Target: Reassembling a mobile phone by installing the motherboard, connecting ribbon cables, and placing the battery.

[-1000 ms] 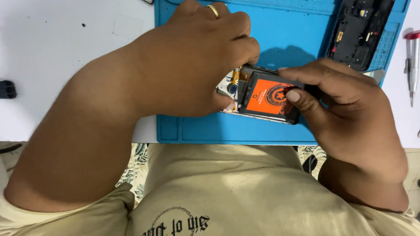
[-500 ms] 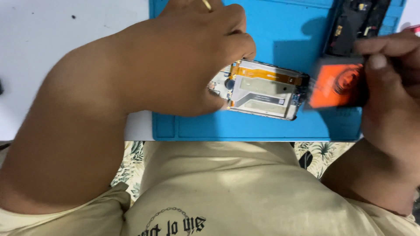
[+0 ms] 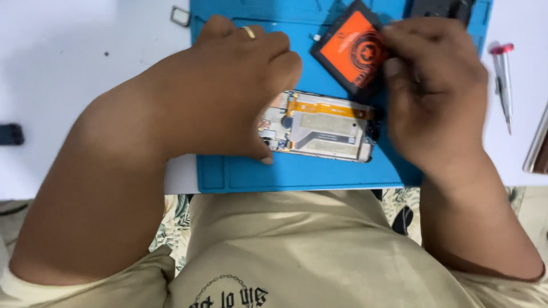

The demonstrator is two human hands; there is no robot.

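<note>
left hand [image 3: 228,91]: pressed flat on phone [image 3: 322,126], gripping nothing
right hand [image 3: 434,91]: pinched battery [image 3: 351,51] above mat [image 3: 297,171]

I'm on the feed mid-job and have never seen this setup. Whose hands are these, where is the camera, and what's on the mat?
The one view comes from a camera on a person's head, looking down at their own bare hands. The left hand presses on an opened phone lying on a blue mat. The right hand holds a black and orange battery tilted above the mat. A screwdriver lies on the white table to the right.
</note>
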